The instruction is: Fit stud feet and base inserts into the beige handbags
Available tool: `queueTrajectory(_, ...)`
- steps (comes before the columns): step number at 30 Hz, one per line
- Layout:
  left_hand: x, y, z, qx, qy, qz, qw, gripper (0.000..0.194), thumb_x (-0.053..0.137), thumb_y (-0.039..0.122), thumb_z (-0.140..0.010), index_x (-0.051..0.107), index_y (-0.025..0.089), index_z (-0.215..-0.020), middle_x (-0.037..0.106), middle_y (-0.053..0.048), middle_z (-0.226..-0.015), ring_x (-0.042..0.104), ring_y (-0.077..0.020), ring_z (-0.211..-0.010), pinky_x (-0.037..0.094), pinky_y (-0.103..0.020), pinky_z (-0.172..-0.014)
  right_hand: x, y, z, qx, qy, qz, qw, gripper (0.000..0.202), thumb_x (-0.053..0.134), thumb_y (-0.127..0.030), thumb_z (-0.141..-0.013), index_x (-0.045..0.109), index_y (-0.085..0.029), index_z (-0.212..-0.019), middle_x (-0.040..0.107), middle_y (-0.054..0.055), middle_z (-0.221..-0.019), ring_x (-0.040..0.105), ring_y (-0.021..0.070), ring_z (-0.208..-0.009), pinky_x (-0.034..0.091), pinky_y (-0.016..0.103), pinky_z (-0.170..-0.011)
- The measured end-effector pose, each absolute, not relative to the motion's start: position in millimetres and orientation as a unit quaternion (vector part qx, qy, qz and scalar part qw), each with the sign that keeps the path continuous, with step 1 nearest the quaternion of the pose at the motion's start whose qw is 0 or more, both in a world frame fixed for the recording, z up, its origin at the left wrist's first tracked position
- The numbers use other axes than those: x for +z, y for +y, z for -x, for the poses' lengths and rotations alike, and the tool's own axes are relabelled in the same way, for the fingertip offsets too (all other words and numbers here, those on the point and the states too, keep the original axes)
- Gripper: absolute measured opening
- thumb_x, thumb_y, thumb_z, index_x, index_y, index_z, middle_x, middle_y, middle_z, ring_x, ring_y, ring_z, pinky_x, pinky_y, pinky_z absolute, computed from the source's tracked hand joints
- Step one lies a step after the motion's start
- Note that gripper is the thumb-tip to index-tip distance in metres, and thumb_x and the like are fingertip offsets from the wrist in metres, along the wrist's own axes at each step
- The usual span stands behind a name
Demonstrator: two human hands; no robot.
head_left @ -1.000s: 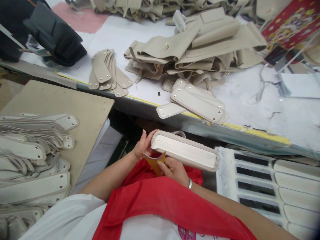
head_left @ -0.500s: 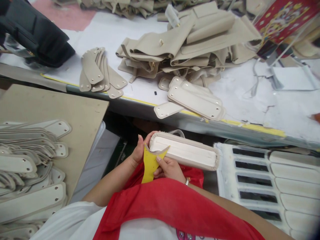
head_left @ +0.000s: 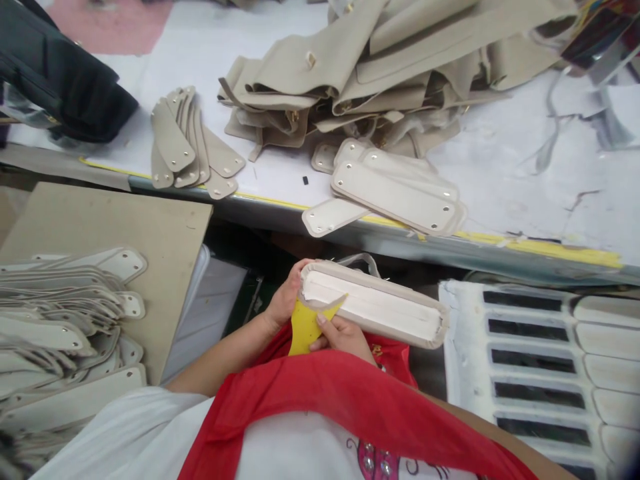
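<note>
In the head view, my left hand (head_left: 287, 297) grips the left end of a beige bag body (head_left: 440, 333) in front of my waist. The bag's long rounded white face (head_left: 380, 300) points up toward me, and a pale strap (head_left: 365, 260) loops out behind it. My right hand (head_left: 347, 340) pinches a flat yellow scraper-like plate (head_left: 305, 327) between thumb and fingers. Its curved, notched end lies at the bag's left end, with one pointed tip over the white face. The left fingertips are mostly hidden behind the bag.
Beige bag parts (head_left: 380, 73) lie heaped on the white table (head_left: 525, 187), with riveted strips (head_left: 395, 193) near its yellow-taped edge. A black bag (head_left: 60, 73) stands at far left. More strips (head_left: 65, 300) cover a board (head_left: 115, 220) at left. A white slatted crate (head_left: 470, 360) stands right.
My view has shifted slightly. The left thumb, raised before, now lies against the bag's end. The yellow plate has moved slightly along with the right hand, staying at the same end.
</note>
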State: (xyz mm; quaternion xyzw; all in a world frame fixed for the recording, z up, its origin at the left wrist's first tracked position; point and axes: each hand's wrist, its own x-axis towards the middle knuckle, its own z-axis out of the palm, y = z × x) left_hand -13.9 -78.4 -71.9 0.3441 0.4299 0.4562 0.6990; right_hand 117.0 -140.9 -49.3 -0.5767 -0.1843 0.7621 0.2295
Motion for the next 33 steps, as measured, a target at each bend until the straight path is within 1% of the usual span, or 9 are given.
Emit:
queueTrajectory(7, -58.1, -69.0, 19.5, 0.284, 0.607, -0.553, 0.496, 0.043, 0.032, 0.051, -0.09, 0.048, 0.018, -0.114, 0.061, -0.006, -0.102, 0.058, -0.0172, -0.085, 0.046, -0.027, -0.075, -52.2, -141.0, -109.8, 0.749, -0.124, 0.599, 0.254, 0.045, 0.062, -0.057, -0.069, 0.061, -0.014, -0.082, 0.065, 0.003, -0.058, 0.061, 0.0153, -0.047, 0.046, 0.022, -0.044)
queueTrajectory(13, -40.5, -59.6, 16.2, 0.071, 0.557, -0.819, 0.121, 0.045, 0.038, 0.046, -0.088, 0.048, 0.019, -0.123, 0.041, -0.012, -0.138, 0.049, -0.0292, -0.111, 0.041, -0.041, -0.088, -46.4, -147.3, -105.3, 0.769, -0.09, 0.566, 0.283, 0.026, 0.055, -0.038, -0.083, 0.059, -0.013, -0.078, 0.062, 0.001, -0.052, 0.057, 0.0117, -0.038, 0.048, 0.02, -0.04)
queueTrajectory(17, -49.6, -51.2, 5.8, 0.051, 0.451, -0.889, 0.06, 0.043, 0.027, 0.041, -0.092, 0.057, 0.014, -0.106, 0.061, -0.013, -0.103, 0.055, -0.0257, -0.094, 0.042, -0.037, -0.081, -68.7, -151.3, -108.9, 0.767, -0.096, 0.554, 0.308, 0.025, 0.053, -0.033, -0.086, 0.062, -0.011, -0.078, 0.062, 0.001, -0.053, 0.056, 0.01, -0.038, 0.048, 0.017, -0.042)
queueTrajectory(20, -47.4, -48.3, -3.1, 0.012, 0.472, -0.881, 0.027, 0.043, 0.025, 0.043, -0.092, 0.058, 0.016, -0.089, 0.06, -0.01, -0.084, 0.055, -0.0247, -0.078, 0.041, -0.037, -0.071, -71.6, -151.5, -110.9, 0.766, -0.078, 0.555, 0.314, 0.025, 0.05, -0.029, -0.088, 0.062, -0.011, -0.075, 0.064, 0.003, -0.056, 0.057, 0.0104, -0.039, 0.049, 0.018, -0.042)
queueTrajectory(24, -41.5, -48.6, -7.8, 0.017, 0.499, -0.862, 0.09, 0.045, 0.026, 0.048, -0.09, 0.057, 0.016, -0.087, 0.059, -0.01, -0.085, 0.056, -0.0262, -0.082, 0.041, -0.039, -0.076, -49.7, -150.7, -115.0, 0.771, -0.058, 0.554, 0.31, 0.025, 0.044, -0.022, -0.09, 0.058, -0.012, -0.072, 0.063, 0.002, -0.055, 0.056, 0.0107, -0.038, 0.049, 0.019, -0.041)
queueTrajectory(26, -41.9, -49.9, -3.9, 0.081, 0.518, -0.825, 0.212, 0.047, 0.031, 0.053, -0.088, 0.057, 0.015, -0.097, 0.06, -0.011, -0.095, 0.056, -0.0268, -0.091, 0.041, -0.041, -0.084, -33.4, -151.6, -123.5, 0.779, -0.09, 0.543, 0.3, 0.024, 0.044, -0.021, -0.089, 0.057, -0.012, -0.071, 0.061, 0.001, -0.052, 0.054, 0.0103, -0.037, 0.049, 0.02, -0.041)
queueTrajectory(29, -44.9, -55.9, 9.9, 0.258, 0.556, -0.627, 0.48, 0.06, 0.027, 0.06, -0.086, 0.045, 0.016, -0.123, 0.056, -0.012, -0.116, 0.056, -0.0254, -0.103, 0.041, -0.042, -0.09, -6.9, -148.9, -160.9, 0.746, -0.192, 0.547, 0.328, 0.027, 0.049, -0.036, -0.087, 0.057, -0.014, -0.072, 0.057, 0.0, -0.046, 0.053, 0.0117, -0.036, 0.05, 0.023, -0.043)
queueTrajectory(31, -47.1, -64.4, 21.4, 0.338, 0.554, -0.451, 0.613, 0.066, 0.025, 0.063, -0.086, 0.041, 0.016, -0.129, 0.053, -0.014, -0.125, 0.054, -0.0254, -0.109, 0.041, -0.042, -0.093, 6.8, -135.8, -209.2, 0.619, -0.275, 0.612, 0.409, 0.036, 0.048, -0.049, -0.084, 0.055, -0.016, -0.072, 0.057, 0.0, -0.047, 0.054, 0.0131, -0.039, 0.048, 0.025, -0.042)
queueTrajectory(33, -50.4, -75.2, 30.8, 0.356, 0.532, -0.347, 0.685, 0.065, 0.035, 0.063, -0.083, 0.049, 0.013, -0.123, 0.055, -0.015, -0.125, 0.05, -0.0271, -0.116, 0.037, -0.042, -0.099, 9.8, -106.4, -271.3, 0.454, -0.32, 0.68, 0.478, 0.041, 0.039, -0.054, -0.086, 0.052, -0.018, -0.074, 0.059, 0.002, -0.055, 0.057, 0.0136, -0.048, 0.049, 0.026, -0.048)
